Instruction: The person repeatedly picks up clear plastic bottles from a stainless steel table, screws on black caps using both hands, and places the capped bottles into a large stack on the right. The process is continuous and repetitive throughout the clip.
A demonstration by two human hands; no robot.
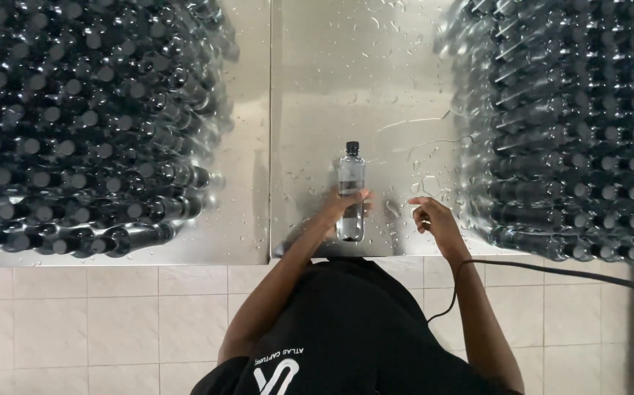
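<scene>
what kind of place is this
Probably a bottling or bottle-packing workstation. Big stacks of dark-capped bottles lie on both sides of a wet steel table, and the left hand holds a single clear bottle while the right hand hovers beside it.

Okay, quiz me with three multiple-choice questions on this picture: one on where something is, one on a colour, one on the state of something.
1. Where does the single bottle lie?
A. On the metal table between two bottle stacks
B. On the tiled floor
C. On top of the left stack

2. What colour is its cap?
A. White
B. Black
C. Red

3. What is the left hand doing?
A. Hanging off the table
B. Resting on the right stack
C. Gripping the bottle

Answers: 1 A, the left stack and the right stack flank it; 2 B, the cap looks dark; 3 C, its fingers wrap the body while the right hand holds nothing.
</scene>
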